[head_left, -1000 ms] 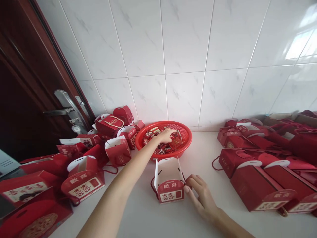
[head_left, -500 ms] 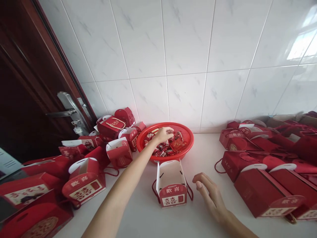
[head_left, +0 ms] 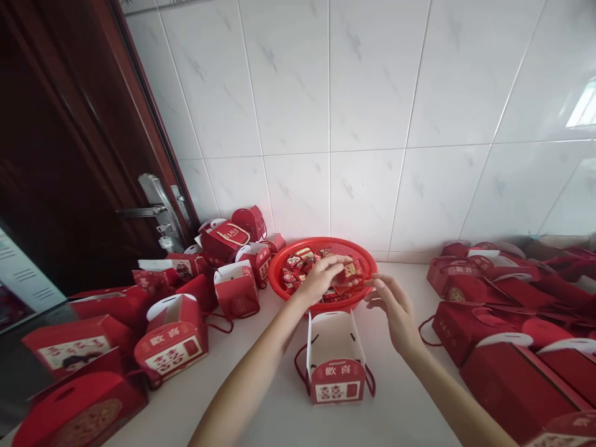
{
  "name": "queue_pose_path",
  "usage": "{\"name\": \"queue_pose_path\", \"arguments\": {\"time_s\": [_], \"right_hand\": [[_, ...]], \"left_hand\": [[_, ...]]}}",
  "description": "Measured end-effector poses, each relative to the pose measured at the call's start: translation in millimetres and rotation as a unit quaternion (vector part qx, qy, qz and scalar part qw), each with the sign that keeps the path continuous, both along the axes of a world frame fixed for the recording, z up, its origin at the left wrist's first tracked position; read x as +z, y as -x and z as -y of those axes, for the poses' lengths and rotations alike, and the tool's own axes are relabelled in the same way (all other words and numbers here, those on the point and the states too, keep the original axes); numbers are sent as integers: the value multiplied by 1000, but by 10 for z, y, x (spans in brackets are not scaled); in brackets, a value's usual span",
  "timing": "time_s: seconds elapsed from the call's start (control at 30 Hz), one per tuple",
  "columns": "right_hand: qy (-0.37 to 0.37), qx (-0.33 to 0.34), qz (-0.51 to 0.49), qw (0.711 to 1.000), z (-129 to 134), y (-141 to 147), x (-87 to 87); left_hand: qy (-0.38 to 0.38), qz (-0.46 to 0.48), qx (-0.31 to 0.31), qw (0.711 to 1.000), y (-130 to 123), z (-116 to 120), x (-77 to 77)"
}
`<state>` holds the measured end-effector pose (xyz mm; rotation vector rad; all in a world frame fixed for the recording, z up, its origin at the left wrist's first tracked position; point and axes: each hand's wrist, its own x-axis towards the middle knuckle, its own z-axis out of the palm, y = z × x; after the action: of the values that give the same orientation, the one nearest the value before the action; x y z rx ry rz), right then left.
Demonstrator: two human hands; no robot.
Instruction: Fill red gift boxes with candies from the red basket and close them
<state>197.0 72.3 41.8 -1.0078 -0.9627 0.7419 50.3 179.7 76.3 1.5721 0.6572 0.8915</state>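
My left hand (head_left: 326,277) is over the red plastic basket (head_left: 275,273), its fingers closed on a shiny red packet (head_left: 352,269) with gold print. At the basket's right rim, my right hand (head_left: 392,304) brings its thumb and forefinger together at the packet's right end. Small wrapped sweets (head_left: 293,267), mostly red, lie in the basket below. Directly in front of the basket stands an open red gift box (head_left: 338,372) with a white inside, white-and-red front label and dark red cord handles. Neither hand touches this box.
More red gift boxes (head_left: 172,338) crowd the left side, some with open tops. On the right, rows of similar boxes (head_left: 516,379) cover the white tabletop (head_left: 405,403). A tiled wall (head_left: 363,192) rises behind, and a dark door with a metal handle (head_left: 156,208) is at left.
My right hand has moved forward from beside the open box to the basket's rim. My left hand has taken hold of the red packet. The view has shifted slightly.
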Motion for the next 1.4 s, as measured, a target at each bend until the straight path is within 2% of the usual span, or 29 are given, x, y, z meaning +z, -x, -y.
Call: {"name": "queue_pose_path", "arguments": {"time_s": [0.07,0.17,0.33,0.47,0.57,0.67,0.83,1.0,1.17,1.3,1.4], "right_hand": [[5,17,-55,998,-97,74,53],[21,35,-124,991,-168,158,39],[32,24,-224,974,-247,159,42],[42,-12,-332,942,-335,54,184],[53,6,-395,917,-398,-11,298],[56,18,-448,892,-467,-2,366],[35,62,-498,864,-614,76,401],[17,84,-541,837,-743,37,380],[1,92,-547,832,-817,10,290],[-15,112,-527,842,-841,52,224],[-26,124,-512,850,-855,83,197]], "left_hand": [[-50,8,-10,999,-38,68,-9],[-126,9,-18,992,-79,110,-31],[-129,-20,-36,991,-27,-46,-61],[-155,-95,53,982,262,-381,-11],[-163,-158,120,967,576,-626,28],[-164,-239,130,948,805,-732,31],[-173,-337,81,922,844,-670,-35],[-187,-394,78,896,773,-652,-91],[-187,-433,79,878,761,-695,-103],[-173,-433,82,881,765,-717,-110],[-148,-404,71,900,765,-715,-105]]}}
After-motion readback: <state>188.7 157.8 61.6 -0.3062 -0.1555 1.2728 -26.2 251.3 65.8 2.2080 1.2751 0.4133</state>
